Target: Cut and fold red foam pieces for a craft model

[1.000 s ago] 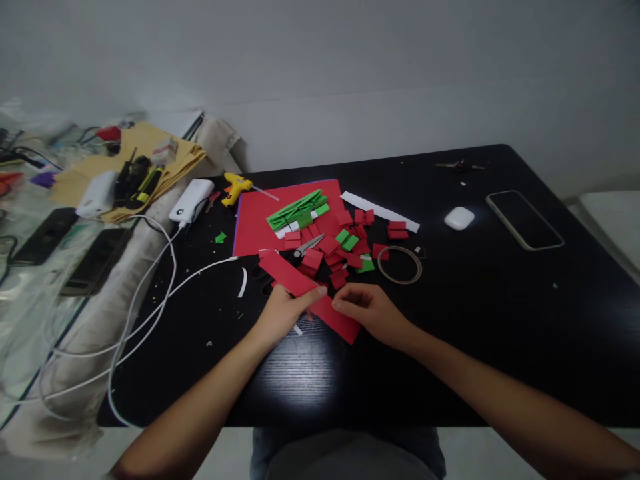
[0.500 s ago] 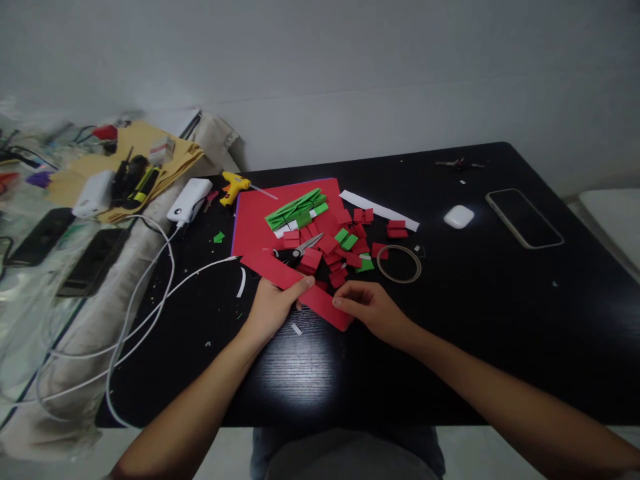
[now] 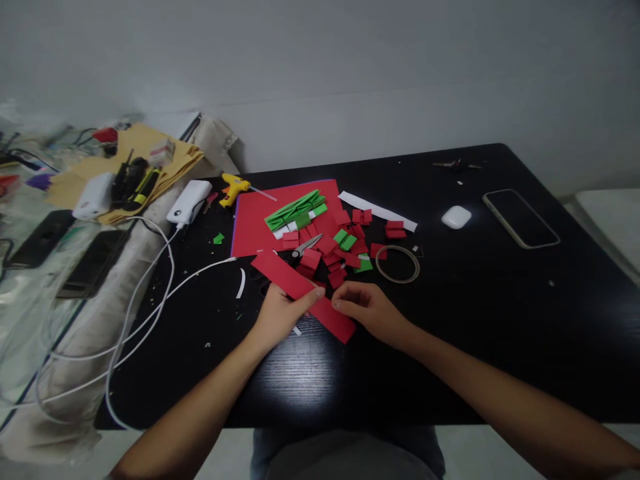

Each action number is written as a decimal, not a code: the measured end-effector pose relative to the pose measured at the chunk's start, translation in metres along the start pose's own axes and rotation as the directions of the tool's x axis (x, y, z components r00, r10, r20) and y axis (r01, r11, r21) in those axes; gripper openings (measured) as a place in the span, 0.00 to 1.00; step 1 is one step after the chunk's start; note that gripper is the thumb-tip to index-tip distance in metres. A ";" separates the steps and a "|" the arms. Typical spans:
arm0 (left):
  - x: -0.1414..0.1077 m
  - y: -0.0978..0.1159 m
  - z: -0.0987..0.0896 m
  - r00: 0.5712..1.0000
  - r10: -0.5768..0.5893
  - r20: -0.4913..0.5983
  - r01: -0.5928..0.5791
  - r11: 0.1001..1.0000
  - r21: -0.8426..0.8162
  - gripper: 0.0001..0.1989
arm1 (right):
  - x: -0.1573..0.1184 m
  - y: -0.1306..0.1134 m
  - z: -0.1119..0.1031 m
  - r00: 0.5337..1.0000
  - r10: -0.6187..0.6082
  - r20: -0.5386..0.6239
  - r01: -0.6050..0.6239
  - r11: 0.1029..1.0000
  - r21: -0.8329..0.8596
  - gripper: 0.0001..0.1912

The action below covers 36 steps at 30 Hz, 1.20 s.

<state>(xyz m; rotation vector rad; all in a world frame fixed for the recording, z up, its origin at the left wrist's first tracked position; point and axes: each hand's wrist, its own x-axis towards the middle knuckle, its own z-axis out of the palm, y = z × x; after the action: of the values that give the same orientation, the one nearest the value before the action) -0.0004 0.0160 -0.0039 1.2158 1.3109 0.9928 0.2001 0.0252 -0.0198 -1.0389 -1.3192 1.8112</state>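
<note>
A long strip of red paper (image 3: 285,275) slants over the near side of the pile. My left hand (image 3: 277,317) is closed on its middle, thumb on top and fingers underneath. At the strip's right edge, my right hand (image 3: 370,312) is closed in a pinch, thumb and forefinger against the paper. Just beyond lie several small folded red pieces (image 3: 327,245) and a few green ones (image 3: 345,240). Scissors (image 3: 306,246) rest among them, their handles partly hidden by the strip. Pleated green paper (image 3: 297,209) lies on a red sheet (image 3: 250,230).
A yellow glue gun (image 3: 234,189) and a power bank (image 3: 190,201) with a white cable (image 3: 170,260) are at the left. To the right are a tape ring (image 3: 418,265), a white earbud case (image 3: 456,217) and a phone (image 3: 521,219). A white paper strip (image 3: 377,211) lies behind the pile.
The red paper strip and my left hand have shifted a little right and toward me, so more of the strip's near end shows. My right hand has stayed nearly in place.
</note>
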 end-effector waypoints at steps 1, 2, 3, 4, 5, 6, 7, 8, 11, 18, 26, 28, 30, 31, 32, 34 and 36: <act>-0.001 -0.001 0.002 1.000 0.006 0.019 -0.006 1.000 0.004 0.12 | 0.000 0.000 0.000 1.000 -0.001 0.004 0.001 1.000 -0.006 0.08; -0.002 -0.001 0.002 1.000 0.010 0.024 -0.010 1.000 0.003 0.12 | 0.000 -0.001 0.000 1.000 0.001 0.011 -0.001 1.000 -0.008 0.07; -0.002 -0.002 0.002 1.000 0.012 0.019 -0.012 1.000 0.001 0.12 | 0.000 -0.001 0.000 1.000 0.002 0.015 -0.002 1.000 -0.010 0.07; -0.001 -0.003 0.001 1.000 0.012 0.001 -0.012 1.000 0.001 0.12 | 0.000 -0.001 0.001 1.000 0.003 0.015 -0.003 1.000 -0.011 0.07; 0.000 -0.004 -0.001 1.000 0.014 -0.025 -0.014 1.000 0.000 0.12 | 0.000 -0.001 0.001 1.000 0.007 0.017 -0.007 1.000 -0.006 0.07; 0.002 -0.004 -0.004 0.998 0.018 -0.061 -0.019 1.000 -0.004 0.12 | -0.001 -0.001 0.001 1.000 0.017 0.023 -0.018 1.000 0.006 0.07; 0.003 -0.004 -0.008 0.994 0.023 -0.103 -0.024 1.000 -0.011 0.12 | -0.001 0.000 0.001 0.999 0.032 0.031 -0.032 0.999 0.023 0.08; 0.005 -0.003 -0.011 0.990 0.026 -0.142 -0.029 0.999 -0.020 0.11 | -0.001 0.000 0.001 0.998 0.046 0.040 -0.048 0.998 0.046 0.08; 0.008 -0.002 -0.018 0.974 0.034 -0.222 -0.041 0.999 -0.029 0.11 | -0.001 0.003 0.000 0.996 0.066 0.053 -0.072 0.992 0.105 0.10; 0.005 -0.004 -0.011 0.987 0.009 -0.158 -0.013 1.000 -0.024 0.13 | -0.001 0.002 0.001 0.997 0.043 0.058 -0.047 0.997 0.066 0.09; -0.004 -0.002 0.006 1.000 0.019 -0.025 -0.019 1.000 0.007 0.14 | -0.002 -0.003 0.001 1.000 -0.017 0.013 0.017 0.999 -0.040 0.07; -0.002 -0.003 0.002 0.999 0.023 -0.049 -0.023 1.000 0.011 0.14 | -0.002 -0.003 0.000 1.000 -0.013 0.020 0.014 0.999 -0.030 0.06; 0.001 -0.004 -0.005 0.994 0.024 -0.105 -0.025 1.000 -0.006 0.14 | -0.001 -0.001 0.000 1.000 0.004 0.030 -0.005 1.000 0.008 0.06; 0.003 -0.004 -0.009 0.991 0.016 -0.129 -0.019 1.000 -0.020 0.14 | -0.001 0.000 0.000 0.999 0.015 0.034 -0.016 0.999 0.035 0.06; 0.005 -0.004 -0.013 0.986 0.014 -0.165 -0.021 0.999 -0.039 0.15 | -0.001 0.001 0.000 0.999 0.023 0.037 -0.025 0.998 0.062 0.06; 0.008 -0.004 -0.018 0.979 0.019 -0.204 -0.031 0.998 -0.058 0.17 | -0.001 0.002 0.000 0.999 0.028 0.037 -0.031 0.994 0.101 0.05; 0.009 -0.005 -0.020 0.977 0.017 -0.214 -0.032 0.997 -0.066 0.17 | -0.001 0.003 0.000 0.999 0.022 0.035 -0.025 0.993 0.112 0.05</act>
<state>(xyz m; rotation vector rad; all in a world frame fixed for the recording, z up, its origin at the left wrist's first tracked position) -0.0205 0.0257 -0.0078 1.0983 1.4177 1.2025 0.2003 0.0237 -0.0224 -0.9707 -1.2137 1.9053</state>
